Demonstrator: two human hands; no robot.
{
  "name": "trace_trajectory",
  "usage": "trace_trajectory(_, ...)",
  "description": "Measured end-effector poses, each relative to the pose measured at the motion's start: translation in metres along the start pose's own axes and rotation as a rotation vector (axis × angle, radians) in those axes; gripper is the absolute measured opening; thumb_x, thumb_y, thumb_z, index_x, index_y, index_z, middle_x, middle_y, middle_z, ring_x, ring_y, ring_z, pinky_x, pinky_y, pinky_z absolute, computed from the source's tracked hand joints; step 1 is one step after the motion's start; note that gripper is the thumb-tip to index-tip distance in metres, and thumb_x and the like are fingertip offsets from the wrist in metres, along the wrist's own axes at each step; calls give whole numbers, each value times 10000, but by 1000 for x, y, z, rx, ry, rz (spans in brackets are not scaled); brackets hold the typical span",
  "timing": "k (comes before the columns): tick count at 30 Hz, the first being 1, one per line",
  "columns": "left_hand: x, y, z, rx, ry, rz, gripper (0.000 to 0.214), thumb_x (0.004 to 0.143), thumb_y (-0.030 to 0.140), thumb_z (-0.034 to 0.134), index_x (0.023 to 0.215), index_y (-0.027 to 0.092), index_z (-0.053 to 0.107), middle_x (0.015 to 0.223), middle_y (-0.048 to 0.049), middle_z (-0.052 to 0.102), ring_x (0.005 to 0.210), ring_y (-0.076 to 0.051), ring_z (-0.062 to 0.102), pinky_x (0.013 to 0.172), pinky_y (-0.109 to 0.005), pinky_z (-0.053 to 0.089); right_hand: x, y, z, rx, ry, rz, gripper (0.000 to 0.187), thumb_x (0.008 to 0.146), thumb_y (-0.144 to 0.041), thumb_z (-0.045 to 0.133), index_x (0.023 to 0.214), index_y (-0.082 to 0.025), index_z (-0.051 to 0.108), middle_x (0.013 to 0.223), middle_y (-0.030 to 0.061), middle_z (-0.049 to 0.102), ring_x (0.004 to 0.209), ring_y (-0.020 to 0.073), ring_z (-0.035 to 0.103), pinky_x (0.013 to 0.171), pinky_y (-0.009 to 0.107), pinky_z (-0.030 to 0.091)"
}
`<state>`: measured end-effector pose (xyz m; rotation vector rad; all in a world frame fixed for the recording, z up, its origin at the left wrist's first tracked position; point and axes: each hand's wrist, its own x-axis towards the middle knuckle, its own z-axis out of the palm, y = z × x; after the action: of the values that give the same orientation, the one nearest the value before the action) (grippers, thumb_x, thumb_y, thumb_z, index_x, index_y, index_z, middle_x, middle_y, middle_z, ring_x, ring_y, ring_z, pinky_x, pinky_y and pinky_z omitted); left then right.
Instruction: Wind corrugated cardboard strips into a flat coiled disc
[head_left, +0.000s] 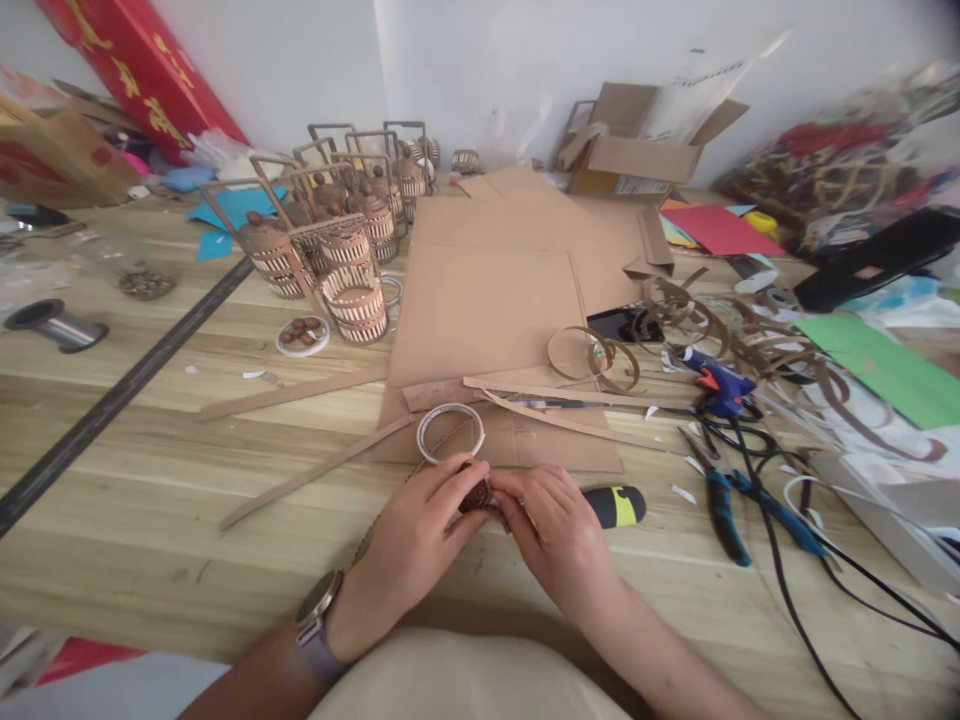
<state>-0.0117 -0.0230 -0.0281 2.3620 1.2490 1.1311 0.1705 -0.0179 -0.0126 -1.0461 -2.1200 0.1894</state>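
My left hand [420,530] is closed around a small dark brown round piece [474,492] with a rough, coiled-looking surface. The fingers of my right hand [559,535] pinch at its right edge, where a thin brown bit shows; what exactly they grip is mostly hidden. A thin, braided-looking brown cord [366,545] runs beneath my left hand. Just beyond the fingertips, a white-rimmed ring like a tape roll [450,433] lies by the edge of the cardboard sheet [487,310]. Beside my right hand is a black and yellow-green tool handle [616,507].
Pliers [724,500], a blue glue gun [721,385] and black cables lie at right, near curled brown strips [690,310]. Several small woven baskets [356,305] with tall handles stand back left, by a dish of brown beads [303,336]. Cardboard strips [300,485] lie at left.
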Motion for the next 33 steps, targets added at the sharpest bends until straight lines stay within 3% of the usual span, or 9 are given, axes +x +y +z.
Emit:
trace_trajectory(10, 0, 2, 0, 40, -9, 13, 275, 986, 256, 548, 1250, 191, 593, 1167, -143, 729, 1035, -253, 728, 863, -376, 620, 2, 0, -2, -53, -3, -22, 171, 984, -99, 466, 892, -181, 585, 727, 32, 680, 640, 175, 603, 659, 314, 467)
trace_trajectory(17, 4, 2, -1, 14, -5, -1, 268, 989, 214, 526, 1251, 185, 573, 1168, -138, 719, 1017, -243, 730, 842, -355, 623, 3, 0, -4, 43, 8, 36, 149, 941, -86, 532, 976, -199, 624, 782, 17, 712, 701, 168, 648, 701, 310, 468)
trace_trajectory(25, 1, 4, 1, 66, -46, -12, 253, 987, 194, 513, 1233, 180, 573, 1152, -141, 714, 974, -262, 733, 792, -378, 627, 0, 1, -1, -82, 23, -14, 126, 930, -104, 556, 855, -194, 603, 707, 7, 690, 643, 156, 626, 714, 312, 416)
trace_trajectory(33, -1, 2, 4, 72, -38, -15, 385, 977, 216, 540, 1348, 138, 472, 1124, -169, 735, 967, -273, 734, 813, -405, 622, 0, 1, -3, -92, -21, 26, 155, 899, -100, 551, 780, -193, 589, 639, -17, 604, 609, 148, 554, 701, 294, 364)
